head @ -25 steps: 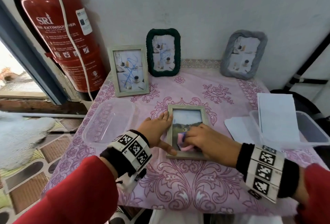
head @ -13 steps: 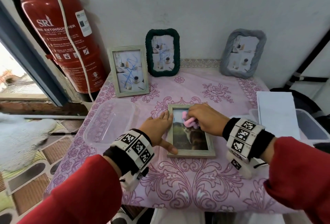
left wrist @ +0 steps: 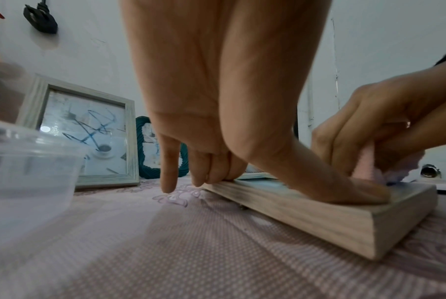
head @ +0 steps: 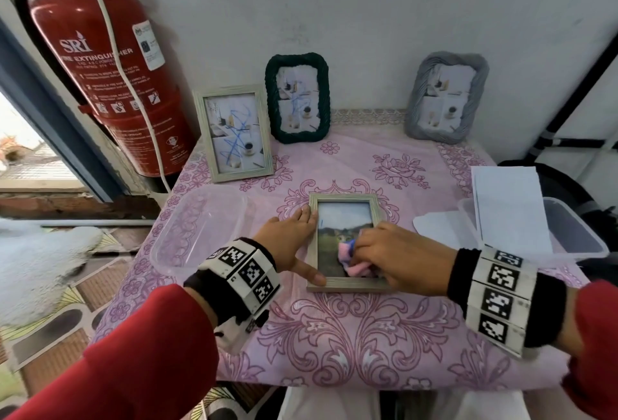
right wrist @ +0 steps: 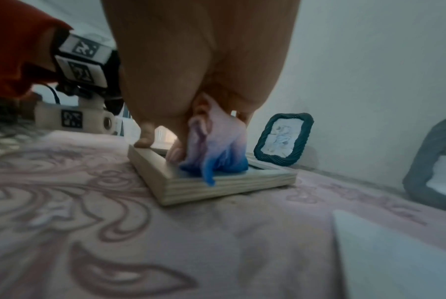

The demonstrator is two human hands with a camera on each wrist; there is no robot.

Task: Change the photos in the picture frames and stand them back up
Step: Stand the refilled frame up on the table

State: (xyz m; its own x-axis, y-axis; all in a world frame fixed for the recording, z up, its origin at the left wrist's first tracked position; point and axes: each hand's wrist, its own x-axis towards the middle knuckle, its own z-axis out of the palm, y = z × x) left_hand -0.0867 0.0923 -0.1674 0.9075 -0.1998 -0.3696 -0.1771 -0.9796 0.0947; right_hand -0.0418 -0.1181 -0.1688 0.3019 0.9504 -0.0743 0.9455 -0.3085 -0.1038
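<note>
A pale wooden frame (head: 344, 200) (left wrist: 319, 220) (right wrist: 216, 186) lies flat, glass up, in the middle of the pink tablecloth (head: 368, 336), with a landscape photo in it. My left hand (head: 294, 245) (left wrist: 216, 121) lies flat against its left edge, thumb pressing the near left corner. My right hand (head: 384, 255) (right wrist: 198, 81) grips a pink and blue cloth (head: 351, 259) (right wrist: 216, 149) bunched on the lower part of the glass. Three frames stand at the wall: a wooden one (head: 235, 133), a dark green one (head: 297, 98), a grey one (head: 446, 98).
A clear plastic tub (head: 197, 229) sits left of my left hand. Another tub (head: 575, 235) at the right holds white sheets (head: 508, 209), with a white sheet (head: 434, 229) beside it. A red fire extinguisher (head: 110, 68) stands at the table's back left corner.
My right hand has wiped the cloth from the lower glass up to the top and back down to the lower glass. The left hand has stayed put on the frame's left edge.
</note>
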